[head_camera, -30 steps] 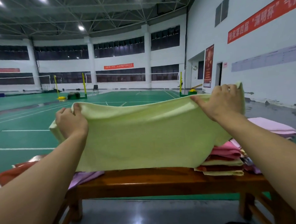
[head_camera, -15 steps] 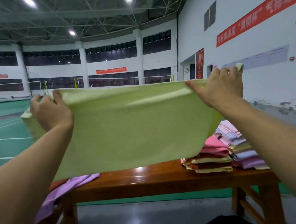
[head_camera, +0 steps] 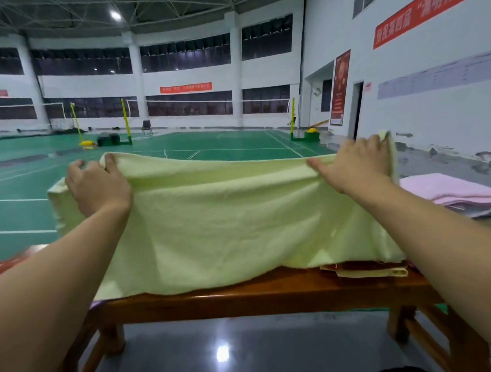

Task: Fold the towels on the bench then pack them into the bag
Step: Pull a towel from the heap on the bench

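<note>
A pale yellow-green towel [head_camera: 226,223] is stretched wide between my hands, its lower edge draped on the wooden bench [head_camera: 258,296]. My left hand [head_camera: 96,188] grips its top left corner, thumb over the hem. My right hand [head_camera: 354,163] grips the top right corner. A stack of folded towels [head_camera: 365,270] peeks out under the towel's right edge. Folded pink towels [head_camera: 452,192] lie at the bench's right end. No bag is in view.
A red cloth [head_camera: 1,267] shows at the bench's left end, behind my forearm. Beyond the bench lies a green badminton court [head_camera: 222,144] with net posts. A white wall [head_camera: 447,104] runs along the right. Grey floor [head_camera: 233,354] lies under the bench.
Both hands have come down with the towel from chest height. Its lower edge now lies on the bench and covers most of the folded stack.
</note>
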Demonstrator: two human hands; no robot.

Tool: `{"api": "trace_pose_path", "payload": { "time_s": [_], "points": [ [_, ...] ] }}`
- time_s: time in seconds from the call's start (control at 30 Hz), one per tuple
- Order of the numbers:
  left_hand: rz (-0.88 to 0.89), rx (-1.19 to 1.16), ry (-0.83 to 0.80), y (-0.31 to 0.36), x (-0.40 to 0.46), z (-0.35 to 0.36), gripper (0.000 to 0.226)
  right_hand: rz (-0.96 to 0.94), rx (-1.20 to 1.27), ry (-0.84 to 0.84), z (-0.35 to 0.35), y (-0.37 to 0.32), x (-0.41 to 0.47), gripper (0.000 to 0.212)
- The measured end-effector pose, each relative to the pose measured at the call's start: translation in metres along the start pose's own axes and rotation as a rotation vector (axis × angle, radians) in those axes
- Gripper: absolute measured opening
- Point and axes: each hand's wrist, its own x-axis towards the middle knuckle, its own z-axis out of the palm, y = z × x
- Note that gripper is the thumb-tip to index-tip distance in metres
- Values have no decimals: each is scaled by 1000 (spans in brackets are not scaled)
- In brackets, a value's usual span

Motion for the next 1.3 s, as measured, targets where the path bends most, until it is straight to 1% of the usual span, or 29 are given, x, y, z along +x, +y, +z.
{"api": "trace_pose_path", "payload": {
  "time_s": [0.13,0.27,0.37,0.5,0.57,0.67,0.77,0.83,0.97,1.07,1.17,1.23,1.3],
  "points": [
    [-9,66,-115,-30,0,49,63,-80,-56,-71,63,-20,24,117],
    [-11,159,-228,-66,2,101,67,-168,-85,-127,118,-39,45,111],
    [3,230,-310,-84,-3,134,66,-212,-83,-176,152,-52,54,101],
    [-7,339,-493,-115,-19,168,62,-210,-34,-313,193,-56,54,86],
    [-34,394,-571,-129,-28,174,59,-205,7,-341,204,-55,51,77],
    [-38,377,-588,-129,-41,171,50,-209,96,-273,204,-55,50,61],
    [37,346,-539,-121,-47,163,56,-239,148,-150,193,-52,50,47],
    [88,377,-524,-114,-48,153,55,-255,132,-142,185,-49,47,46],
    [144,428,-557,-99,-57,129,46,-276,126,-177,175,-38,27,45],
    [179,471,-601,-95,-65,107,43,-302,130,-131,163,-25,7,45],
    [137,517,-596,-106,-68,80,41,-264,165,-82,152,-3,-17,45],
    [45,549,-573,-119,-70,59,40,-201,201,-84,147,14,-35,47],
    [-59,576,-537,-132,-73,39,40,-136,186,-93,146,26,-52,52]
  ]
}}
